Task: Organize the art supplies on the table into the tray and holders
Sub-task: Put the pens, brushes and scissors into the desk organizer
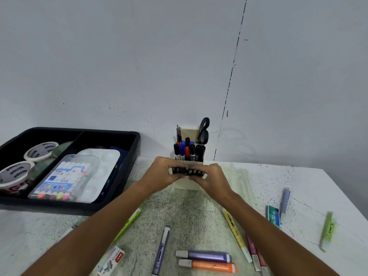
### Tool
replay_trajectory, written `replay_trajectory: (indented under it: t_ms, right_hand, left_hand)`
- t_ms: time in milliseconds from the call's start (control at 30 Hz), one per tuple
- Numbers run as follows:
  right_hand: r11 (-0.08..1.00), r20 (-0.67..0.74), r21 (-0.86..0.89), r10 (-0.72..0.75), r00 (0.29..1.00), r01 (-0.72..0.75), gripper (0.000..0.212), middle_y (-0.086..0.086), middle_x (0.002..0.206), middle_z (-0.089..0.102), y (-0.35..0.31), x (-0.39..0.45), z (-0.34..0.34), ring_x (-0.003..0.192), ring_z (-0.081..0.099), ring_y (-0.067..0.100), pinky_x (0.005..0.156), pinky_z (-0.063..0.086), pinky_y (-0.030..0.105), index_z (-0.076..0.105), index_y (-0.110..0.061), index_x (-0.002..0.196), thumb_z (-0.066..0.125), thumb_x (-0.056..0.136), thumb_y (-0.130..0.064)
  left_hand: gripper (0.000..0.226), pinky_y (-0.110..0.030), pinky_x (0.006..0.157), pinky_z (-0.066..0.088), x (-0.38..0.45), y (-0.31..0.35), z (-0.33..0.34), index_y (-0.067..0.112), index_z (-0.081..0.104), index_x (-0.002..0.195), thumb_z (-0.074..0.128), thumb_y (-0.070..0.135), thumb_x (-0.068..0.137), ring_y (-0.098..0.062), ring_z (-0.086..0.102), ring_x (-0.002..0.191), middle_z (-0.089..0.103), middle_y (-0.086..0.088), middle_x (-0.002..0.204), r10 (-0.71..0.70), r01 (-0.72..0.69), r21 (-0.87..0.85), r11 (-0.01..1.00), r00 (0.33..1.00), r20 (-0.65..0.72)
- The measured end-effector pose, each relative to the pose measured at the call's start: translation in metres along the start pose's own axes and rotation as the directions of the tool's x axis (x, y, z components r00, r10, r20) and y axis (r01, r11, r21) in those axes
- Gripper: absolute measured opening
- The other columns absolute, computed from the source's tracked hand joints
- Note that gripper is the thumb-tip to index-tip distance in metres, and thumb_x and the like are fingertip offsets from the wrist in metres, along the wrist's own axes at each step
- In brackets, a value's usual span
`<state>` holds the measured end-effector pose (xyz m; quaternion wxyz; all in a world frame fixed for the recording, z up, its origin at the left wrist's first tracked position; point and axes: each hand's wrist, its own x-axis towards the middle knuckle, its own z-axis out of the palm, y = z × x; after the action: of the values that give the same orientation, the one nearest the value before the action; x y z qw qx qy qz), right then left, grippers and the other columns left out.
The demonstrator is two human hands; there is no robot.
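Both hands hold one bundle of several black pens (pixel 188 171) side by side, just in front of the cream pen holder (pixel 189 185). My left hand (pixel 166 171) grips the bundle's left end and my right hand (pixel 212 176) grips its right end. The holder's front compartment holds black, blue and red markers (pixel 186 151); black scissors (pixel 204 131) stand in its back compartment. The black divided tray (pixel 131 156) at the left holds tape rolls (pixel 40 150), a colour pen set (pixel 63 177) and a white palette (pixel 103 166).
Loose on the table near me lie purple (pixel 207 255) and orange (pixel 209 266) highlighters, a yellow one (pixel 237 235), pink ones (pixel 254 253), a green one (pixel 129 224), a purple pen (pixel 161 250), a staples box (pixel 112 262), a teal staples box (pixel 273 216), a blue comb strip (pixel 284 200) and a green item (pixel 327 229).
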<state>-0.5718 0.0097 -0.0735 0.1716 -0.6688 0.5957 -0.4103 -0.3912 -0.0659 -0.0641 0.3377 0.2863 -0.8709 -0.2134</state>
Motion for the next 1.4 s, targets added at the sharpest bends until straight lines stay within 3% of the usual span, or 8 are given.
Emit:
replay_trajectory:
  t_ms: [133, 267, 633, 833, 1000, 1167, 1267, 1400]
  right_hand:
    - [0.993, 0.002, -0.121, 0.004, 1.0, -0.004, 0.026, -0.011, 0.094, 0.073, 0.002, 0.002, 0.002, 0.092, 0.056, 0.019, 0.08, 0.032, 0.014, 0.074, -0.026, 0.106, 0.075, 0.081, -0.019]
    - [0.99, -0.009, -0.142, -0.022, 1.0, 0.021, 0.027, -0.011, 0.093, 0.07, -0.002, 0.0, -0.003, 0.083, 0.039, 0.003, 0.074, 0.027, 0.014, 0.072, -0.023, 0.11, 0.072, 0.083, -0.018]
    - [0.999, 0.016, 0.05, 0.007, 1.0, -0.008, 0.034, -0.013, 0.098, 0.069, -0.001, 0.001, -0.004, 0.084, 0.058, -0.018, 0.077, 0.04, 0.002, 0.074, -0.016, 0.108, 0.079, 0.075, -0.007]
    - [0.997, 0.01, 0.066, 0.026, 1.0, -0.027, 0.032, -0.006, 0.095, 0.074, 0.001, 0.002, 0.0, 0.081, 0.062, -0.009, 0.075, 0.044, 0.008, 0.074, -0.02, 0.106, 0.079, 0.075, -0.011]
    - [0.999, -0.051, -0.02, -0.048, 0.998, 0.047, 0.051, -0.005, 0.112, 0.06, 0.005, -0.004, -0.003, 0.104, 0.05, 0.009, 0.089, 0.041, 0.018, 0.061, -0.026, 0.119, 0.082, 0.072, -0.025]
    - [0.994, -0.195, 0.102, 0.062, 0.979, -0.043, 0.069, -0.017, 0.119, 0.044, 0.011, -0.014, -0.008, 0.11, 0.044, 0.0, 0.081, 0.036, 0.008, 0.044, -0.031, 0.122, 0.086, 0.067, -0.032]
    - [0.936, -0.06, 0.247, 0.272, 0.96, -0.25, 0.086, -0.014, 0.135, 0.039, 0.015, -0.019, 0.001, 0.118, 0.045, 0.007, 0.079, 0.041, 0.011, 0.035, -0.024, 0.142, 0.084, 0.071, -0.023]
    - [0.866, 0.043, 0.413, 0.292, 0.955, -0.283, 0.09, -0.006, 0.13, 0.054, 0.019, -0.021, 0.014, 0.114, 0.058, 0.015, 0.078, 0.056, 0.023, 0.033, -0.026, 0.146, 0.082, 0.072, -0.01]
  left_hand:
    - [0.028, 0.0, 0.072, 0.044, 0.0, -0.001, 0.0, 0.011, 0.077, 0.095, 0.084, 0.01, 0.069, 0.005, 0.06, 0.073, 0.075, -0.001, 0.084, 0.038, -0.038, 0.042, 0.998, 0.999, -0.003]
    - [0.024, -0.006, 0.073, 0.049, 0.001, -0.001, -0.003, 0.011, 0.077, 0.093, 0.084, 0.01, 0.07, 0.004, 0.063, 0.074, 0.075, 0.001, 0.084, 0.067, -0.066, 0.017, 0.998, 0.998, -0.004]
    - [0.032, -0.018, 0.074, 0.055, 0.0, 0.0, 0.001, 0.02, 0.075, 0.103, 0.083, 0.015, 0.072, 0.004, 0.067, 0.077, 0.074, 0.008, 0.089, 0.01, -0.011, -0.066, 0.998, 1.0, -0.014]
    - [0.031, -0.026, 0.07, 0.057, -0.001, -0.001, 0.0, 0.018, 0.076, 0.102, 0.083, 0.017, 0.072, -0.001, 0.068, 0.072, 0.075, 0.005, 0.086, 0.029, -0.03, -0.066, 0.997, 0.999, -0.017]
    - [0.057, -0.024, 0.087, 0.052, -0.007, -0.003, -0.005, 0.016, 0.069, 0.114, 0.083, 0.042, 0.065, -0.003, 0.062, 0.1, 0.068, 0.007, 0.108, 0.037, -0.043, -0.07, 0.997, 0.996, -0.086]
    - [0.083, -0.017, 0.084, 0.05, -0.023, -0.003, 0.002, 0.026, 0.052, 0.13, 0.088, 0.044, 0.057, -0.005, 0.054, 0.111, 0.056, 0.013, 0.12, -0.189, 0.16, -0.209, 0.965, 0.974, -0.126]
    - [0.102, -0.027, 0.093, 0.048, -0.033, -0.002, 0.015, 0.017, 0.04, 0.142, 0.09, 0.029, 0.054, -0.005, 0.049, 0.119, 0.049, 0.013, 0.131, -0.405, 0.368, -0.361, 0.857, 0.914, -0.03]
    - [0.094, -0.03, 0.085, 0.056, -0.039, -0.001, 0.026, 0.02, 0.047, 0.136, 0.092, 0.022, 0.053, -0.011, 0.059, 0.114, 0.059, 0.007, 0.126, -0.416, 0.394, -0.49, 0.778, 0.907, 0.07]
